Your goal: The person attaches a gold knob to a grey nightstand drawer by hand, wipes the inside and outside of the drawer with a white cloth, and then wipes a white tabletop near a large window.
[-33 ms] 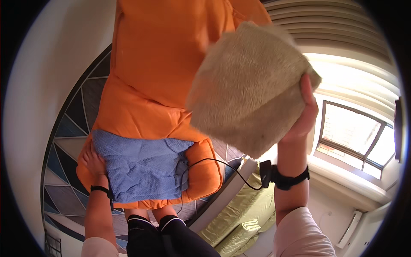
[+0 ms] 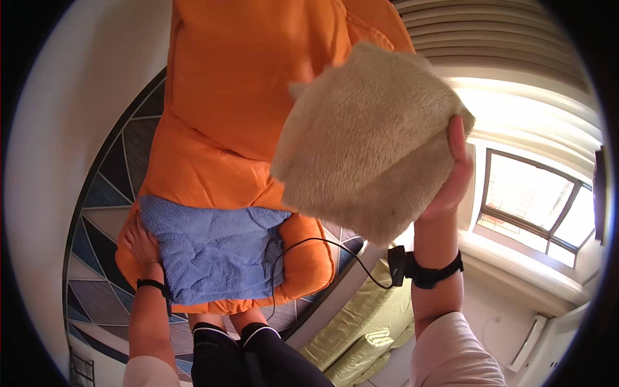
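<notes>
While aloft, beige cushion (image 2: 371, 138) in right hand (image 2: 451, 174)

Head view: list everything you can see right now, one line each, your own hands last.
Cushion: one, beige and fuzzy, held up at upper right.
Duvet: one, orange, hanging down the middle of the view.
Towel: one, blue, lying over the duvet's lower part.
Cable: one, black, running from the towel's edge to the right wrist.
Window: one, bright, at far right.
Quilt: one, yellow-green, at lower centre.
Wristbands: two, black, one on each wrist.
Left hand: gripping the duvet's lower left edge beside the towel.
Right hand: gripping the cushion's right edge.
</notes>
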The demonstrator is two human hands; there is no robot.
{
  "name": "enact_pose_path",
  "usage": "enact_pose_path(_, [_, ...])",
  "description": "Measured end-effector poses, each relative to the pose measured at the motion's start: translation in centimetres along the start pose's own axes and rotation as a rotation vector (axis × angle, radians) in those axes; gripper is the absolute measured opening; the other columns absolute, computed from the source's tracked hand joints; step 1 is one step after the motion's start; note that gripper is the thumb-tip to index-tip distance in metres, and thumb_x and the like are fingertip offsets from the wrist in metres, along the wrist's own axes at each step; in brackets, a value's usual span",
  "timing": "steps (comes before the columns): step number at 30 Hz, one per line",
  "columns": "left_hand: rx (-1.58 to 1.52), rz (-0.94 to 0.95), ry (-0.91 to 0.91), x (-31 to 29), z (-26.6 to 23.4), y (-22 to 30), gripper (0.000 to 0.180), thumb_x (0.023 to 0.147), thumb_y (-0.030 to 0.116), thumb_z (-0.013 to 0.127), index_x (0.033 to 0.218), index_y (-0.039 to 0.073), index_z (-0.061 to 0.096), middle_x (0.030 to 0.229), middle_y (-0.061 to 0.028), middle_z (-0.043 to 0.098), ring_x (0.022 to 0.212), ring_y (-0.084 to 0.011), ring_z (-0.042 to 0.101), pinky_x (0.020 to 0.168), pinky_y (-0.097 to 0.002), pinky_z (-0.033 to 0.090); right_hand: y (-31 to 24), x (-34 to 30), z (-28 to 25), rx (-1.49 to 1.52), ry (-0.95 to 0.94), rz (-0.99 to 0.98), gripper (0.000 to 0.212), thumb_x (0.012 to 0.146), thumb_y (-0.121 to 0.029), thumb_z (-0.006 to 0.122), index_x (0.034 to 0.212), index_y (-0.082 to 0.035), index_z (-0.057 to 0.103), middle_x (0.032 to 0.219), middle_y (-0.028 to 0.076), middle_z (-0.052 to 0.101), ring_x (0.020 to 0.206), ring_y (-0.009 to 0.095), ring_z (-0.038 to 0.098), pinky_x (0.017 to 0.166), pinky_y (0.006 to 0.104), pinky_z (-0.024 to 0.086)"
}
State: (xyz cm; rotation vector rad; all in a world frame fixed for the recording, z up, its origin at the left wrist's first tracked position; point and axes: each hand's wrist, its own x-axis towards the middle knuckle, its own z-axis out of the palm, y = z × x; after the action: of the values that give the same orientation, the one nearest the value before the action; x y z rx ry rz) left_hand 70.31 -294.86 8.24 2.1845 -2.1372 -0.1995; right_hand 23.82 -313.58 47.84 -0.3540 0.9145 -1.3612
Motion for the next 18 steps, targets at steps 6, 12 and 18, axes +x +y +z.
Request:
enact_pose_path(6, [0.035, 0.029, -0.047, -1.0, 1.8, -1.8, 0.053, 0.093, 0.028, 0.044, 0.142, 0.008, 0.042, 0.147, -0.0097, 0.045, 0.136, -0.0313, 0.038, 0.111, -0.0493, 0.023, 2.8, -2.0, -0.7, 0.102, 0.108, 0.006, 0.059, 0.101, -0.045, 0.047, 0.142, -0.004, 0.043, 0.138, 0.017, 0.053, 0.122, 0.034, 0.055, 0.104, 0.0494, 0.045])
enact_pose_path(12, [0.078, 0.017, -0.032, 0.3, 1.6, -2.2, 0.051, 0.094, 0.028, 0.044, 0.142, 0.008, 0.042, 0.147, -0.0103, 0.045, 0.135, -0.0312, 0.040, 0.109, -0.0511, 0.025, 6.0, -5.3, -3.9, 0.386, -0.078, 0.073, 0.056, 0.104, -0.044, 0.037, 0.140, -0.002, 0.049, 0.139, 0.019, 0.055, 0.123, 0.038, 0.055, 0.107, 0.0523, 0.042])
enact_pose_path(18, [-0.257, 0.070, -0.113, 4.4, -6.8, 1.2, 0.052, 0.100, 0.037, 0.045, 0.144, 0.009, 0.041, 0.142, -0.0152, 0.048, 0.131, -0.0339, 0.044, 0.112, -0.0491, 0.026, 9.0, -10.9, -6.0, 0.531, 0.063, 0.082, 0.057, 0.102, -0.045, 0.042, 0.139, -0.003, 0.049, 0.137, 0.018, 0.055, 0.120, 0.036, 0.057, 0.104, 0.0517, 0.044])
